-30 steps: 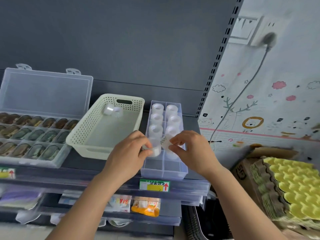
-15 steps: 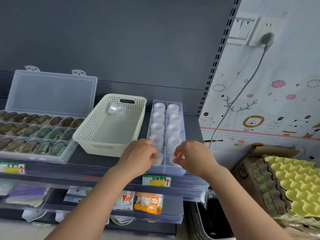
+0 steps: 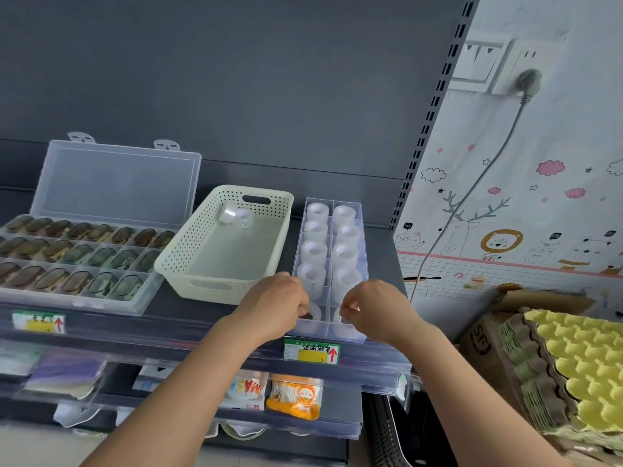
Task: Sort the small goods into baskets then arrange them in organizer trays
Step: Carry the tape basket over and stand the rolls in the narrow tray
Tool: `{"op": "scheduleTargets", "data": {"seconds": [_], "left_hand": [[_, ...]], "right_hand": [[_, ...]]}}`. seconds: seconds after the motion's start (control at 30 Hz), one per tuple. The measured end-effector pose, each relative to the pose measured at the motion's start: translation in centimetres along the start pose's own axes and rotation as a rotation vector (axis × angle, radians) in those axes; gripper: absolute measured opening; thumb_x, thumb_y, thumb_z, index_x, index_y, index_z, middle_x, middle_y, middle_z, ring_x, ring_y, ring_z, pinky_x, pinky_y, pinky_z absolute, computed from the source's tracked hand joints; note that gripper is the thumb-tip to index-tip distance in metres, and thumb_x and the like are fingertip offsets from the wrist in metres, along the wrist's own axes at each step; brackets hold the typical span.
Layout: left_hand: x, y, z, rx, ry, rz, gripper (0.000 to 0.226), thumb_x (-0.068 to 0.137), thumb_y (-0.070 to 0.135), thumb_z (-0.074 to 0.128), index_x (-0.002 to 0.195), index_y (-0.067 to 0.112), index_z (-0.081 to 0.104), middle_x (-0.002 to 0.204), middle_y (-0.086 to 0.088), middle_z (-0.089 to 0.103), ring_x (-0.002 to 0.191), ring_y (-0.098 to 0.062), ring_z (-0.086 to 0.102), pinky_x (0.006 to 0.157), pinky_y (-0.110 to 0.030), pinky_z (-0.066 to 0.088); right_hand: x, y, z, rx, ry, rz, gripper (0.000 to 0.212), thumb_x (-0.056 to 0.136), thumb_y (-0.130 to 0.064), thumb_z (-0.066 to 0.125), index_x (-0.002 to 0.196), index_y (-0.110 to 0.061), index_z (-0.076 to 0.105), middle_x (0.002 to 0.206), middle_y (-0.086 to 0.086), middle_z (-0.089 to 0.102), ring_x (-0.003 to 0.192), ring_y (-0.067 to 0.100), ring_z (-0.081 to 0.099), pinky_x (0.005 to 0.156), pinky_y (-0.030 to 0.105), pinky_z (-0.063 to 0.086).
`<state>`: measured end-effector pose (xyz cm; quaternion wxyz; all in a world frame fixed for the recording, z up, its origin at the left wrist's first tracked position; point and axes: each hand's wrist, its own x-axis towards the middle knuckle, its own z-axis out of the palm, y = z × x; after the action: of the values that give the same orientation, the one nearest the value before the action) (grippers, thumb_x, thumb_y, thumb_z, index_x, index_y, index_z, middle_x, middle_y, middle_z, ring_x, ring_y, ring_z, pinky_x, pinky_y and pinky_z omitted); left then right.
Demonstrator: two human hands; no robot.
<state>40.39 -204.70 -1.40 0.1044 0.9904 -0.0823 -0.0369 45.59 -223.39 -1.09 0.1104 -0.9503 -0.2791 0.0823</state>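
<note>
Clear plastic, the long two-column organizer tray (image 3: 317, 332) stands on the dark grey shop shelf (image 3: 381, 257), just right of a cream perforated basket (image 3: 188, 254). Each of its cells holds one upright white tape roll (image 3: 315, 251). The left hand (image 3: 273, 308) is at the nearest left cell, its fingers curled in against the front-left roll (image 3: 313, 315); the fingertips are hidden, so I cannot tell whether they grasp it. The right hand (image 3: 374, 311) is over the nearest right cell, thumb and forefinger pinching the top rim of the front-right roll (image 3: 344, 321).

Two more clear tape rolls (image 3: 232, 215) lie tilted in the basket's far end. Further left sits a transparent lidded box (image 3: 118, 183), lid raised, its cells filled with dark mottled oval pieces.

A green-and-yellow price label (image 3: 312, 352) with a red arrow is fixed to the shelf edge below the tray; an orange packet (image 3: 293, 396) lies on the shelf underneath. Behind rises a dark grey back panel (image 3: 236, 79), bounded by a slotted upright (image 3: 428, 129). To the right, cartoon-animal wallpaper (image 3: 539, 214) carries a white socket with a grey plug (image 3: 527, 80) and a hanging cable (image 3: 472, 197). Yellow egg trays (image 3: 590, 358) are stacked beside a cardboard box (image 3: 482, 335).
</note>
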Motion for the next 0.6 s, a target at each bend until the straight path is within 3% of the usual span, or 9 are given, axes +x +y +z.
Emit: {"op": "scheduleTargets", "data": {"seconds": [0.13,0.3,0.47,0.6], "left_hand": [[-0.7,0.1,-1.2,-0.018,0.112,-0.008,0.029,0.097,0.019,0.045,0.082,0.011,0.069,0.084,0.003,0.050,0.086,-0.016,0.047,0.072,-0.036,0.047],[-1.0,-1.7,-3.3,0.034,0.249,-0.086,0.024,0.097,0.020,0.047,0.096,0.019,0.071,0.089,0.006,0.053,0.091,-0.013,0.048,0.065,-0.026,0.037],[0.2,-6.1,-4.6,0.103,0.255,-0.228,0.021,0.095,0.018,0.050,0.096,0.020,0.071,0.093,0.005,0.054,0.094,-0.014,0.049,0.072,-0.028,0.042],[2.5,-10.1,-5.0,0.122,0.191,-0.334,0.018,0.096,0.021,0.051,0.099,0.009,0.064,0.101,-0.004,0.052,0.095,-0.021,0.051,0.081,-0.035,0.048]], "right_hand": [[0.7,-0.8,-0.4,0.063,0.089,-0.047,0.019,0.091,-0.027,0.055,0.094,-0.024,0.074,0.093,-0.003,0.072,0.086,0.018,0.063,0.077,0.033,0.055],[2.7,-2.9,-1.0,0.123,0.197,-0.116,0.018,0.090,-0.029,0.057,0.089,-0.023,0.074,0.091,0.001,0.071,0.085,0.019,0.062,0.073,0.036,0.055],[6.5,-5.3,-1.5,0.094,0.205,-0.185,0.018,0.090,-0.027,0.058,0.095,-0.020,0.074,0.097,0.000,0.071,0.093,0.020,0.060,0.077,0.035,0.053],[10.8,-7.2,-1.5,0.045,0.199,-0.197,0.020,0.089,-0.030,0.059,0.103,-0.023,0.072,0.104,-0.002,0.068,0.104,0.019,0.054,0.080,0.029,0.048]]}}
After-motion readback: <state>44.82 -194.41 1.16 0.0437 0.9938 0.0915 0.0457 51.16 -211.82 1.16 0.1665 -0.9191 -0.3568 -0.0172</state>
